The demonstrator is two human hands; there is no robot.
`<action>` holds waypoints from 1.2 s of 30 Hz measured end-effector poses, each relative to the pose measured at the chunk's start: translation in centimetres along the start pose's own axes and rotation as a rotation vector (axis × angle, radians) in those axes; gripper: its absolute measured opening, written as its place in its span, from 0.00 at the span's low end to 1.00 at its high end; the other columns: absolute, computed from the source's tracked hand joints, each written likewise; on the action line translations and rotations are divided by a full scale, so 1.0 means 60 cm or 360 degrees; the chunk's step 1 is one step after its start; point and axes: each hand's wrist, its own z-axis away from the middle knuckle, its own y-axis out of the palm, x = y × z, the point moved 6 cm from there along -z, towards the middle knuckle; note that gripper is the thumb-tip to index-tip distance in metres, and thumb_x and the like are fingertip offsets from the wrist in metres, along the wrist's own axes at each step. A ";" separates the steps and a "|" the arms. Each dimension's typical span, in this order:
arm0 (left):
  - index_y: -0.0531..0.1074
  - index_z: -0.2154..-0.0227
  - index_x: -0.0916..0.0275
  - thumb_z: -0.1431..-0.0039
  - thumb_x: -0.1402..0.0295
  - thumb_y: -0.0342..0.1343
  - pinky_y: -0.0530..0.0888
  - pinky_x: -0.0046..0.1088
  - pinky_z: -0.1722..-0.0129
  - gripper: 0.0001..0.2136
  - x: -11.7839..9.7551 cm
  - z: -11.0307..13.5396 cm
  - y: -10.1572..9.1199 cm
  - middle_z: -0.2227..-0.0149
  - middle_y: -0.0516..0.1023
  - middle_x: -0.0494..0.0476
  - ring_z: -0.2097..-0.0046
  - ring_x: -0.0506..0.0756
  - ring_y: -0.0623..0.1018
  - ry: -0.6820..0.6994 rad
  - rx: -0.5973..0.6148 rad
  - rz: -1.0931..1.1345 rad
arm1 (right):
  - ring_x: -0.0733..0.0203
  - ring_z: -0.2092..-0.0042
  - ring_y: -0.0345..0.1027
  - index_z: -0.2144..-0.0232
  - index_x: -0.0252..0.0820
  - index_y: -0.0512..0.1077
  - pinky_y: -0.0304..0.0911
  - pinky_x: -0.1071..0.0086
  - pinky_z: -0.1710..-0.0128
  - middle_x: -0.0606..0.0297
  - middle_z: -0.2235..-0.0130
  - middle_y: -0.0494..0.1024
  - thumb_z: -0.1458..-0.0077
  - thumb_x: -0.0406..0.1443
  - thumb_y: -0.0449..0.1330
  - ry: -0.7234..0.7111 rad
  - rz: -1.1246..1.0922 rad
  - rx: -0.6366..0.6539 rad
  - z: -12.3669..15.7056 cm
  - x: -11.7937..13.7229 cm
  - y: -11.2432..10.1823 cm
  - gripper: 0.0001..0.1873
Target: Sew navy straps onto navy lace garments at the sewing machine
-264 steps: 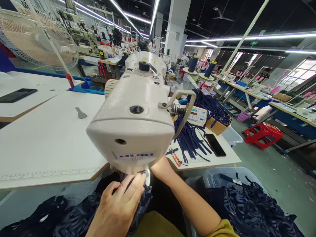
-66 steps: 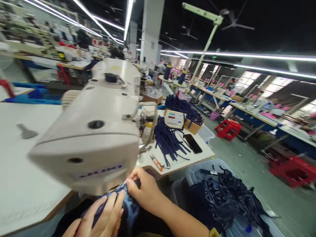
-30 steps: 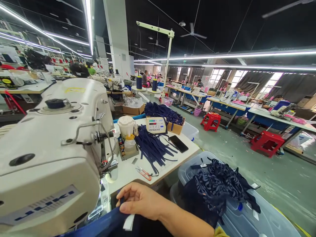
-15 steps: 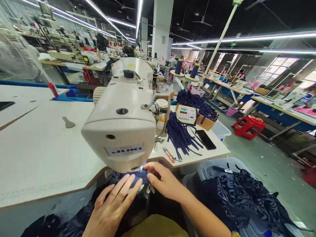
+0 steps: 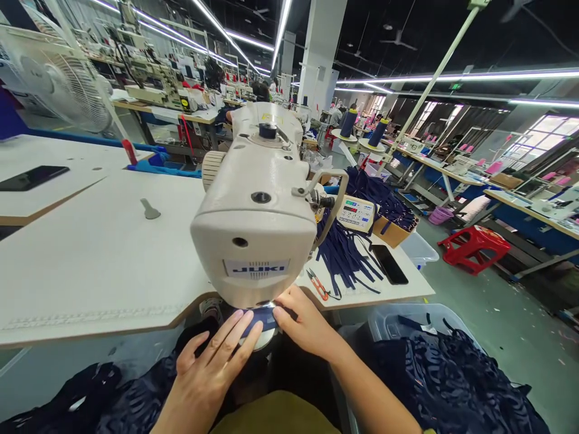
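Observation:
A piece of navy fabric (image 5: 265,317) lies under the head of the white sewing machine (image 5: 253,241), over its small rounded work bed (image 5: 265,341). My left hand (image 5: 205,364) rests on the fabric's left part, its fingers stretched and slightly spread. At the right edge, my right hand (image 5: 307,322) grips the cloth between thumb and fingers, with some fingertips hidden behind the machine head. The needle area is out of sight beneath the head.
Orange-handled thread snips (image 5: 318,284), navy strips (image 5: 346,256), a control panel (image 5: 356,214) and a phone (image 5: 389,264) occupy the right tabletop. A plastic bin (image 5: 423,313) with navy garments stands at lower right. More dark fabric (image 5: 140,386) hangs at lower left.
The view has turned a little left, so the machine appears farther right. Both hands stay at the fabric, and less of it shows between them and the machine head.

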 end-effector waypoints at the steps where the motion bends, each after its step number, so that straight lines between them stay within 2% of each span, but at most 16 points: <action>1: 0.44 0.38 0.39 0.34 0.76 0.35 0.58 0.30 0.47 0.27 0.000 0.000 0.000 0.48 0.75 0.48 0.50 0.48 0.75 -0.0003 -0.0009 -0.0021 | 0.63 0.55 0.63 0.57 0.43 0.72 0.60 0.68 0.51 0.63 0.60 0.67 0.39 0.32 0.52 0.0007 -0.0002 0.0008 -0.003 0.000 0.001 0.11; 8: 0.45 0.38 0.42 0.35 0.75 0.35 0.60 0.30 0.50 0.27 -0.007 -0.004 -0.003 0.45 0.72 0.49 0.47 0.49 0.73 -0.0055 0.0037 -0.0053 | 0.61 0.54 0.63 0.62 0.43 0.72 0.59 0.67 0.50 0.63 0.59 0.69 0.40 0.30 0.51 0.0006 0.0015 -0.0024 -0.017 0.006 0.003 0.10; 14: 0.49 0.38 0.44 0.32 0.69 0.32 0.59 0.32 0.51 0.22 -0.017 -0.006 -0.011 0.44 0.71 0.49 0.45 0.50 0.71 -0.0051 0.0027 -0.0079 | 0.61 0.55 0.63 0.64 0.43 0.71 0.59 0.67 0.52 0.64 0.60 0.69 0.39 0.30 0.50 0.0000 0.0056 0.0007 -0.019 0.007 0.003 0.10; 19: 0.49 0.37 0.47 0.33 0.70 0.33 0.58 0.32 0.49 0.23 -0.017 0.000 -0.003 0.42 0.69 0.50 0.44 0.51 0.70 -0.0032 0.0051 -0.0139 | 0.61 0.56 0.62 0.65 0.42 0.71 0.60 0.67 0.53 0.64 0.61 0.68 0.40 0.29 0.50 0.0001 0.0085 -0.0012 -0.019 0.005 0.003 0.10; 25: 0.48 0.37 0.46 0.36 0.74 0.34 0.59 0.31 0.52 0.26 -0.012 0.003 0.000 0.45 0.73 0.51 0.49 0.51 0.74 0.0035 -0.0149 -0.0222 | 0.60 0.56 0.63 0.64 0.43 0.71 0.60 0.66 0.53 0.64 0.60 0.69 0.41 0.29 0.51 0.0000 0.0104 -0.0054 -0.017 0.007 0.003 0.10; 30: 0.47 0.37 0.46 0.36 0.75 0.34 0.58 0.34 0.52 0.26 -0.016 -0.001 0.001 0.43 0.71 0.51 0.46 0.52 0.72 -0.0038 0.0024 -0.0148 | 0.59 0.55 0.63 0.63 0.44 0.71 0.61 0.65 0.52 0.63 0.60 0.69 0.41 0.30 0.51 -0.0002 0.0113 -0.0073 -0.018 0.004 0.006 0.10; 32: 0.47 0.38 0.43 0.35 0.74 0.33 0.58 0.35 0.51 0.26 -0.016 -0.003 -0.005 0.44 0.72 0.50 0.46 0.53 0.72 -0.0136 0.0021 -0.0078 | 0.60 0.55 0.63 0.64 0.43 0.71 0.60 0.65 0.52 0.63 0.60 0.69 0.41 0.29 0.51 -0.0005 0.0106 -0.0084 -0.019 0.004 0.006 0.10; 36: 0.48 0.38 0.42 0.33 0.69 0.33 0.58 0.36 0.51 0.23 -0.021 -0.006 -0.008 0.45 0.72 0.49 0.47 0.53 0.73 -0.0127 0.0073 -0.0069 | 0.60 0.55 0.63 0.65 0.43 0.71 0.60 0.65 0.51 0.64 0.60 0.69 0.41 0.29 0.50 0.0016 0.0098 -0.0073 -0.019 0.004 0.006 0.10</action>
